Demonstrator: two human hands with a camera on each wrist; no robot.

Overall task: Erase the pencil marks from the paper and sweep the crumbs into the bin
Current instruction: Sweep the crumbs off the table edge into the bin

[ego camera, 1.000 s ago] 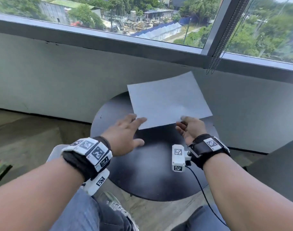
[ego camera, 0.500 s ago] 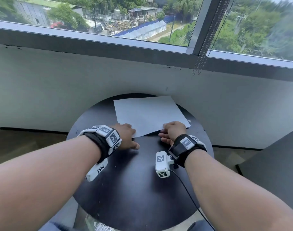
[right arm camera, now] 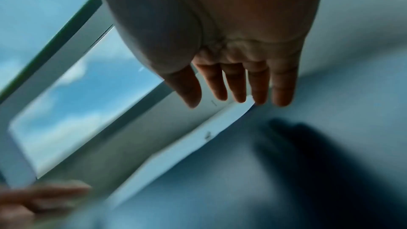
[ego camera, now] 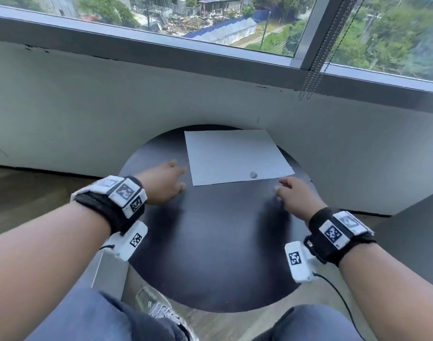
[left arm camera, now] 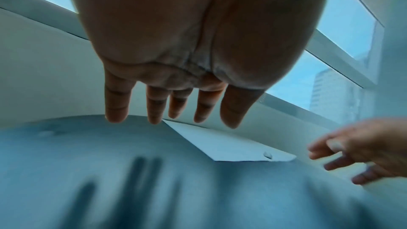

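A white sheet of paper (ego camera: 235, 156) lies flat on the far half of a round black table (ego camera: 210, 242). A small grey lump (ego camera: 253, 174), maybe an eraser or a crumb ball, sits on the paper near its front edge. It also shows in the left wrist view as a small lump (left arm camera: 268, 154) on the paper (left arm camera: 231, 147). My left hand (ego camera: 166, 183) hovers just left of the paper with straight fingers and holds nothing. My right hand (ego camera: 291, 193) hovers at the paper's front right corner, fingers loose and empty. No pencil marks are visible on the sheet.
A grey wall (ego camera: 87, 107) and a window sill (ego camera: 161, 52) stand right behind the table. A bead chain (ego camera: 316, 62) hangs at the right. A dark slab (ego camera: 412, 230) lies beside the table on the right. My knees and a shoe (ego camera: 159, 308) are below. No bin is visible.
Both hands have let go of the paper, which now lies flat on the table, and have moved apart to its sides. The small lump now shows on the sheet.
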